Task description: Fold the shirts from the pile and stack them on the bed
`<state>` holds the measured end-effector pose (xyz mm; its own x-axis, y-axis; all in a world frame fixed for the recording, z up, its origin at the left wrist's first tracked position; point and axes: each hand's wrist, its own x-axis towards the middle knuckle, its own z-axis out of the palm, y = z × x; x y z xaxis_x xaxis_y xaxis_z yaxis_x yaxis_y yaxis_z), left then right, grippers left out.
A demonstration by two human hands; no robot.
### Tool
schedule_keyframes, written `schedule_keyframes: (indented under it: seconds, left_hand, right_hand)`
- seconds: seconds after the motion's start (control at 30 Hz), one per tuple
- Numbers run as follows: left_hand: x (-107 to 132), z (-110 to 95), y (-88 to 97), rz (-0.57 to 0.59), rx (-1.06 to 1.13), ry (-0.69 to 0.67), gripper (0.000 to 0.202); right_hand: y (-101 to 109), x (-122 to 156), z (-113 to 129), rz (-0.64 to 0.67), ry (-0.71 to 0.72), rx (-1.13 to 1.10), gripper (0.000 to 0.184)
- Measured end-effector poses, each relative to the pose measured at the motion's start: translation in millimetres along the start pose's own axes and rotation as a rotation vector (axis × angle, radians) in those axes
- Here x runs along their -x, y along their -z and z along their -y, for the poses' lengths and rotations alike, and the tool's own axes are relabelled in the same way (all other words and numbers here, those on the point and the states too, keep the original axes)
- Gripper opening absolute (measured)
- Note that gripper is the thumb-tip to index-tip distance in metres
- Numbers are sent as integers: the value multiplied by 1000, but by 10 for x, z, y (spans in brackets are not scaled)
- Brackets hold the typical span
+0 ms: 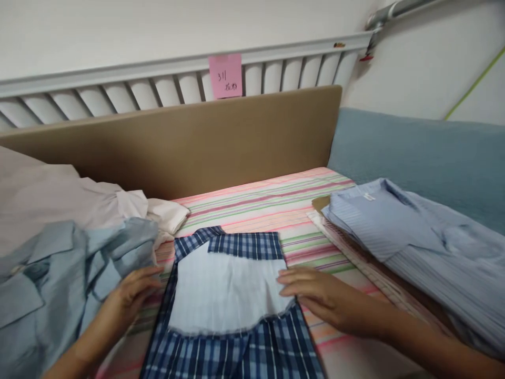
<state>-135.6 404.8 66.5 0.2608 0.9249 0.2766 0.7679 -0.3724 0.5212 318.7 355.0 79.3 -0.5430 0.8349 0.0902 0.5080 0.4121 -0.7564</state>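
Note:
A blue plaid garment (244,347) lies flat on the striped sheet (272,202) in front of me, with a pale lining panel (226,295) showing on top. My right hand (315,295) rests flat on the garment's right edge, fingers stretched out towards the pale panel. My left hand (130,295) lies at the garment's left edge, fingers loosely extended, touching the sheet beside a crumpled light blue shirt (67,284). Neither hand grips anything.
A pile of loose clothes, white cloth (130,202) and light blue shirts, lies at the left. A stack of folded light blue shirts (398,226) sits at the right. A brown headboard (189,142) stands behind, with a pink note (225,75) above.

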Motion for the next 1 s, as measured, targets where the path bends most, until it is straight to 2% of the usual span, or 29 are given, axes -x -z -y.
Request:
schedule_keyframes:
  seconds: [0.07,0.1,0.2,0.33,0.43,0.5,0.57,0.63,0.7,0.77,0.83,0.9,1.0]
  left_hand:
    - [-81,-122,62,-119,-67,-27,25]
    - [-173,-220,77,-140,-95,-53,27]
    - [-516,-570,-20,-104,-197,-105,31]
    - [-885,-946,-420,-2,-452,-102,30]
    - [-1087,-1089,-661,96,-598,-42,25]
    - [-1185,-1112,-696,130,-627,7,26]
    - [-1210,-1072,-632,83,-590,4,30]
    - [-1126,-968,-520,-38,-469,-96,33]
    - [-939,-819,-421,-118,-334,-271,35]
    - [-712,-664,-372,-56,-286,-410,32]
    - [-534,-560,-368,89,-290,-441,26]
    - [-476,-543,-378,207,-259,-390,25]
    - [-634,-648,-384,267,-192,-215,29]
  right_hand:
    - [132,-85,113,-120,-6,37,26]
    - [191,-163,165,-175,2,64,26]
    - [249,-453,234,-274,40,186,29]
    - [29,-762,165,-259,82,359,33]
    - [-214,-872,145,-176,71,452,42]
    - [-342,-909,165,-99,53,474,45]
    - [-419,-933,191,-40,38,469,44]
    - [-442,-952,203,-24,43,448,38]
    - [-411,-969,187,-49,69,416,33]
    - [-336,-989,133,-121,102,383,30]
    - [-229,-1013,40,-224,107,355,26]
    - [-108,-1043,-82,-299,57,338,23]
    - [69,-1114,-268,-291,-92,342,26]
